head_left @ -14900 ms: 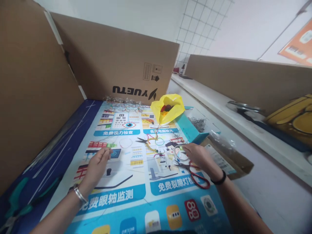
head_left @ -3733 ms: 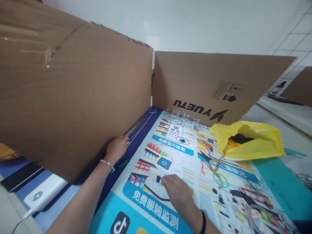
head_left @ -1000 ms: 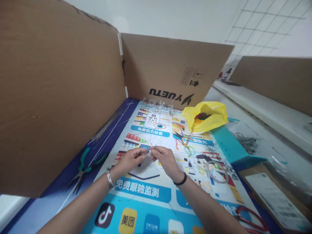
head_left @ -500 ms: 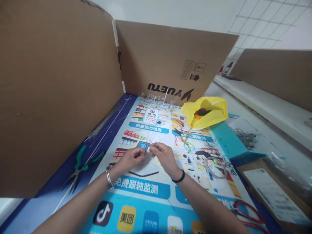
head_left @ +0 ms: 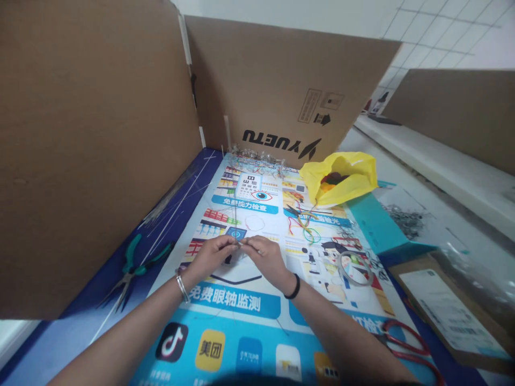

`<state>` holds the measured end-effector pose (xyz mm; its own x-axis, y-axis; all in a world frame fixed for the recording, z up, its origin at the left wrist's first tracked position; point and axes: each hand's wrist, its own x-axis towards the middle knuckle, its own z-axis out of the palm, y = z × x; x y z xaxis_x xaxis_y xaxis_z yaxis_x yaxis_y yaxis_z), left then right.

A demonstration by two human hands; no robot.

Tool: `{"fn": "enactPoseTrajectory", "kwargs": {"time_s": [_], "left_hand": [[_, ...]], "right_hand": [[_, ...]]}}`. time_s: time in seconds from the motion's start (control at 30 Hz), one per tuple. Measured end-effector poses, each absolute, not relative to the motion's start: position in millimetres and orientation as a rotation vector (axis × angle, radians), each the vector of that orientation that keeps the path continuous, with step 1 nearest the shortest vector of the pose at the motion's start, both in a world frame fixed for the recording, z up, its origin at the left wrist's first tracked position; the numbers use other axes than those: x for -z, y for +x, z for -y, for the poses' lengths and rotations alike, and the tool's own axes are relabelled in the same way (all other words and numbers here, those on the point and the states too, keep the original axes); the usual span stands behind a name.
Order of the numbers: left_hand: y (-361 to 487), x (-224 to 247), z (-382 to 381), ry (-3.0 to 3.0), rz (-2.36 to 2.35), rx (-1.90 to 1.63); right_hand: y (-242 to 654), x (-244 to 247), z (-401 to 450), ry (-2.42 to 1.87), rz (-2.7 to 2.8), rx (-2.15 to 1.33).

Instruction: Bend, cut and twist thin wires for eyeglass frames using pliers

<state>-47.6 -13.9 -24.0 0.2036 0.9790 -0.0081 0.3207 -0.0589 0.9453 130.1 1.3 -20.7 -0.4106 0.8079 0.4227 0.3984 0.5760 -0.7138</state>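
Note:
My left hand (head_left: 215, 256) and my right hand (head_left: 267, 260) meet fingertip to fingertip over the middle of the printed sheet. Both are closed in a pinch on a thin wire (head_left: 236, 214), which rises faintly from between the fingers. Its lower end is hidden by them. Just beyond my right hand lies a pale thin loop (head_left: 255, 222). Left of my left forearm, pliers with teal handles (head_left: 134, 265) rest on the blue cloth with their jaws apart. Red-handled scissors (head_left: 406, 340) lie by my right forearm.
Cardboard panels (head_left: 281, 80) stand to the left and back. A bundle of straight wires (head_left: 167, 201) lies along the left panel. Rightward are a yellow bag (head_left: 358, 169), coloured cords (head_left: 308, 228), a tape roll (head_left: 356, 268), a teal box (head_left: 374, 225) and a labelled parcel (head_left: 450, 311).
My fingertips have come closer together and shifted slightly left. The wire now stands upright above them. The whole view has tilted a little, while the tools lie where they were.

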Motion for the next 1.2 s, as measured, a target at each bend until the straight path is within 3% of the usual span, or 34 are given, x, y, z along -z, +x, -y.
{"fn": "enactPoseTrajectory", "kwargs": {"time_s": [0.67, 1.2], "left_hand": [[-44.0, 25.3, 10.4, 1.596, -1.157, -0.776], [-44.6, 23.7, 8.3, 1.954, -1.127, -0.73]], "right_hand": [[125.5, 6.5, 1.7, -0.832, 1.92, -0.742], [123.9, 17.0, -2.2, -0.887, 1.976, -0.72]]}}
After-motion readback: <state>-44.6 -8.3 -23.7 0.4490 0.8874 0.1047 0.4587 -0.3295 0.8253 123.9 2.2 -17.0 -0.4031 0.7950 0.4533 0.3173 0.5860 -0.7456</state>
